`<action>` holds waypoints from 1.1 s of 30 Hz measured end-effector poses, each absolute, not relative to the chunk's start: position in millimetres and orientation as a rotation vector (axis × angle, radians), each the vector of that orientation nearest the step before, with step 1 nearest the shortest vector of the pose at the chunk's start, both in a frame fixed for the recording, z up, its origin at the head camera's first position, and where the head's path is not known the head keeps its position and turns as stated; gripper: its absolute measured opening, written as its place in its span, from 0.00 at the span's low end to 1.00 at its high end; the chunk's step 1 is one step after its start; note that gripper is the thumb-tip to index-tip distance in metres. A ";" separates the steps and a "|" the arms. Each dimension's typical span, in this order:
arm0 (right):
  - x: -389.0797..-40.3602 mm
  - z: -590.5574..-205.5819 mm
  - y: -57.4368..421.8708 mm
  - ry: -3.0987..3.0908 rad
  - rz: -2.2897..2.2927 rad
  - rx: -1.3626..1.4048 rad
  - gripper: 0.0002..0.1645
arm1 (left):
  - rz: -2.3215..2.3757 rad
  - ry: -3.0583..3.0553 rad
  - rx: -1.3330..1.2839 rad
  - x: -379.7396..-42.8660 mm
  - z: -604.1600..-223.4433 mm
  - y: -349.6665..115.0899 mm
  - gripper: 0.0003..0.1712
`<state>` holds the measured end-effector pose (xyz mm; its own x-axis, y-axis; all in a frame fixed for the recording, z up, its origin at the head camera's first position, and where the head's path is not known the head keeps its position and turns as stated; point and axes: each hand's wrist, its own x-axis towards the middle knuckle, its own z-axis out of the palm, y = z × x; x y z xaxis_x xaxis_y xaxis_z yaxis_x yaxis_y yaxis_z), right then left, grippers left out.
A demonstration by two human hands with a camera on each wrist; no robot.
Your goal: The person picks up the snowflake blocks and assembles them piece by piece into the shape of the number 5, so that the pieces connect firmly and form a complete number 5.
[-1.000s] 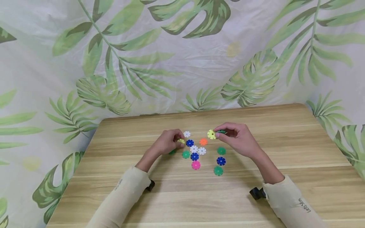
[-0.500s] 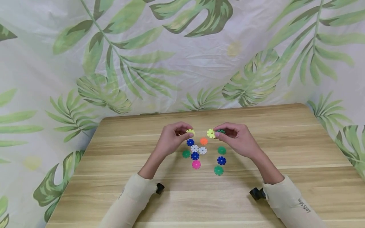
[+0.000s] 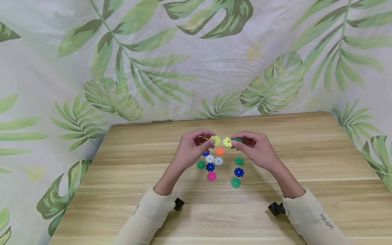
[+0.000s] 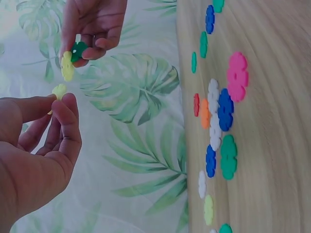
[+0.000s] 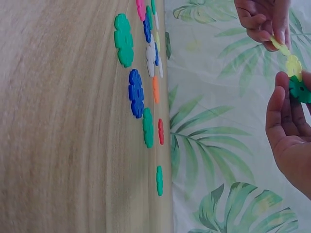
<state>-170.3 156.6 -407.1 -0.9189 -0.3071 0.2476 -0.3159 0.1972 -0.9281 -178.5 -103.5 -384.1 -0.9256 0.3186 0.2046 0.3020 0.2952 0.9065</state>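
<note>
Fingers [image 4: 68,121] of the left hand [image 3: 193,148] pinch a yellow notched disc [image 3: 216,139] just beside the yellow-and-green disc pair [image 5: 293,67] gripped by the right hand [image 3: 258,149], both hands turned inward above the wooden table [image 3: 211,214]. The right sleeve [image 3: 312,212] bears dark lettering [image 3: 327,221] beginning "Let".

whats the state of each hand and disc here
Left hand, pinching
Left yellow notched plastic disc, raised
Right hand, pinching
Right yellow notched plastic disc, raised, edge meeting green
Green notched plastic disc, raised
Other notched plastic discs, flat on wood-grain table
</note>
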 end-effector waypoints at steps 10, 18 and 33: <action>-169.4 -410.2 153.5 -2.394 1.909 0.638 0.11 | 1.845 2.474 0.619 -171.0 -389.1 -101.7 0.10; -170.4 -413.7 152.8 -2.378 1.904 0.658 0.10 | 1.839 2.500 0.660 -172.4 -391.1 -99.7 0.09; -168.6 -417.7 143.8 -2.285 1.951 0.613 0.08 | 1.882 2.552 0.738 -169.7 -396.2 -96.9 0.07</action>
